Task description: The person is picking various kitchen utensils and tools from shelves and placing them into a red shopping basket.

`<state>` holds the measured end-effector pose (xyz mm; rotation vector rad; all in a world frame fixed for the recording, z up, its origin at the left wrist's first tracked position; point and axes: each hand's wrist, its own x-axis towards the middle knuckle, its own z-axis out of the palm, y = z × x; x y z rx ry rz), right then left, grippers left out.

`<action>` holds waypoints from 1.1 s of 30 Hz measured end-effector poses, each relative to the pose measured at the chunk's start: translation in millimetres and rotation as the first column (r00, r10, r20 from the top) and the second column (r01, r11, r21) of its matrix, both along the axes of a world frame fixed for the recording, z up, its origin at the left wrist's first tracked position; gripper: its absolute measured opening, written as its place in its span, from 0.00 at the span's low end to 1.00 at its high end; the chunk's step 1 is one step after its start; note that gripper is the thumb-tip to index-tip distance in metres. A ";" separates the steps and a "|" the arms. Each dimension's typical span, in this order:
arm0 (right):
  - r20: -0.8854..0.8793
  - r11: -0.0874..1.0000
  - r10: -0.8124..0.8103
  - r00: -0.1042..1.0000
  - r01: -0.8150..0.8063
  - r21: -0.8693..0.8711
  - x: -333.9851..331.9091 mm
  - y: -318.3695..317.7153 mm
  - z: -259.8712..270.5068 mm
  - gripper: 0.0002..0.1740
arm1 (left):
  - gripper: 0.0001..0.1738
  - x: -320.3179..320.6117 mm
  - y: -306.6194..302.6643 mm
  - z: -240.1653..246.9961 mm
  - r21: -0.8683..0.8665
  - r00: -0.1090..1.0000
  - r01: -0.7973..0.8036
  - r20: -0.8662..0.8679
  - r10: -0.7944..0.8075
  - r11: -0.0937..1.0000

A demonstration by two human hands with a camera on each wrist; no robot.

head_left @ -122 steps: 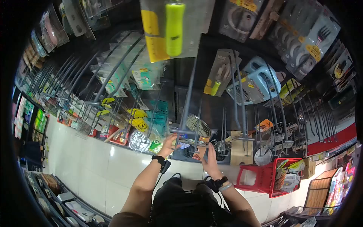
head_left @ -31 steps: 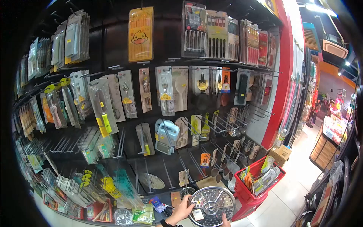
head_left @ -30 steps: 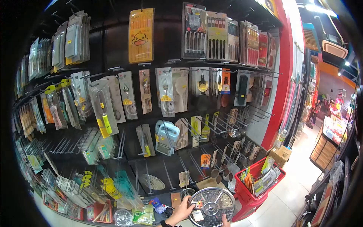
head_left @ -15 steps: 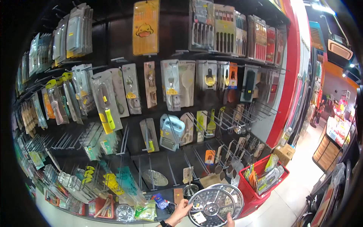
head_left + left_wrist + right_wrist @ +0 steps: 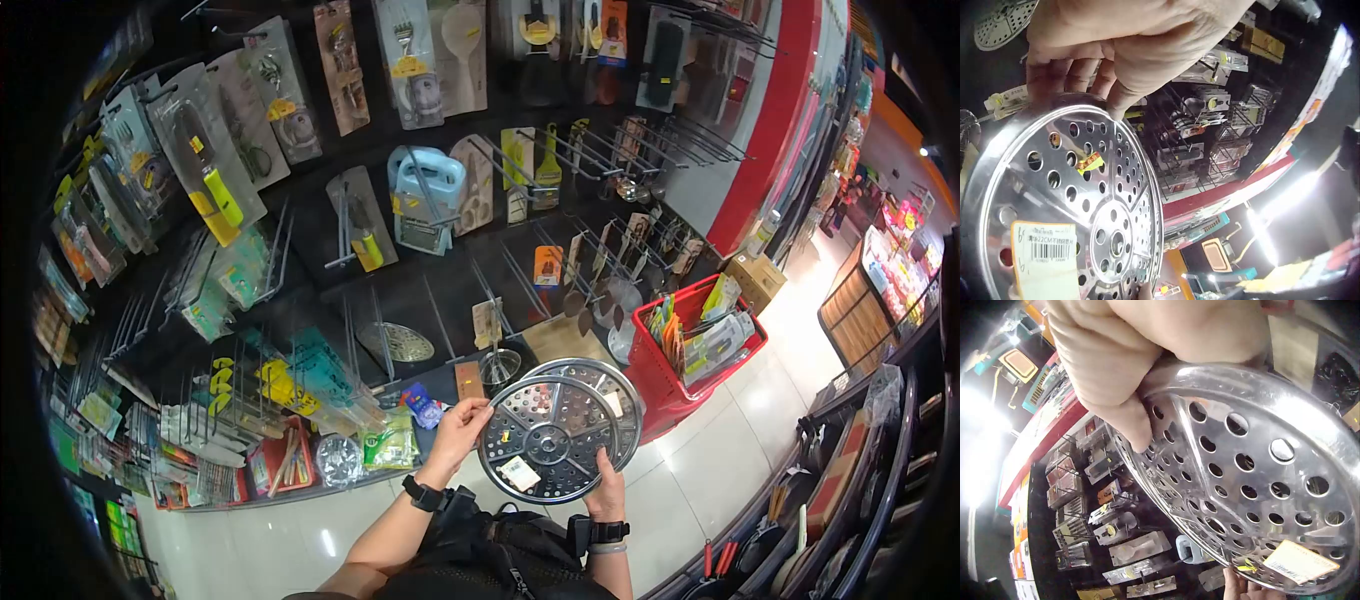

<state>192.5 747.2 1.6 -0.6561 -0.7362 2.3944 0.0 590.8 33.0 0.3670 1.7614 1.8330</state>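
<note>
**Two-handed inspection, apparently**

Left of the red basket (image 5: pixel 657 355), I am gripping the front plate (image 5: pixel 548 445) with left hand (image 5: pixel 460 435) and right hand (image 5: pixel 607 490), the rear plate (image 5: pixel 600 378) overlapping behind; the next move is probably calling for steady turning.

Hooks (image 5: pixel 440 318) beyond steel discs (image 5: pixel 551 445), red basket (image 5: pixel 657 358) right, open floor (image 5: pixel 270 535) left

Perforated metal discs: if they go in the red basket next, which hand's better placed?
Likely the right hand: it grips the front disc on the side nearer the red basket; the left hand holds the opposite rim.
</note>
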 end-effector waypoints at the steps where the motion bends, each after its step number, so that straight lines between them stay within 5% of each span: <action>1: 0.004 1.000 0.016 1.000 -0.016 -0.006 -2.5 -0.4 -1.3 0.20 | 0.08 -3.2 -2.5 -6.0 -0.006 1.000 -0.016 0.004 0.016 1.000; 5: -0.007 0.994 0.078 0.997 -0.078 -0.076 -17.9 -4.0 -8.9 0.24 | 0.06 -16.1 -17.3 -20.1 -0.176 0.982 -0.055 -0.189 0.021 0.983; 7: -0.045 0.982 0.102 0.994 -0.108 -0.153 -27.0 -4.5 -14.2 0.26 | 0.06 -15.3 -27.7 1.2 -0.111 0.990 -0.137 -0.042 0.133 0.984; 11: 0.035 0.992 0.046 0.998 -0.042 -0.116 -39.4 2.8 -25.6 0.27 | 0.02 -33.4 -69.6 -6.2 0.075 0.971 -0.126 0.213 0.108 0.989; 16: 0.095 0.987 -0.157 0.983 0.154 0.040 -39.4 21.4 -35.9 0.28 | 0.06 -48.5 -135.5 -36.8 0.038 0.989 -0.141 0.061 0.138 0.989; 20: 0.122 0.976 -0.206 0.971 0.195 0.097 -25.0 32.0 -32.7 0.28 | 0.06 -61.7 -164.8 -79.3 -0.242 0.962 -0.221 -0.216 0.169 0.945; 22: 0.156 0.975 -0.218 0.963 0.210 0.071 -21.3 27.6 -19.5 0.29 | 0.08 -64.0 -170.2 -92.7 -0.432 0.868 -0.382 -0.471 0.157 0.817; 33: 0.174 0.974 -0.221 0.960 0.210 0.080 -26.3 -7.7 -11.0 0.28 | 0.10 -123.9 -163.6 -162.3 -0.140 0.805 -0.539 -0.375 0.459 0.831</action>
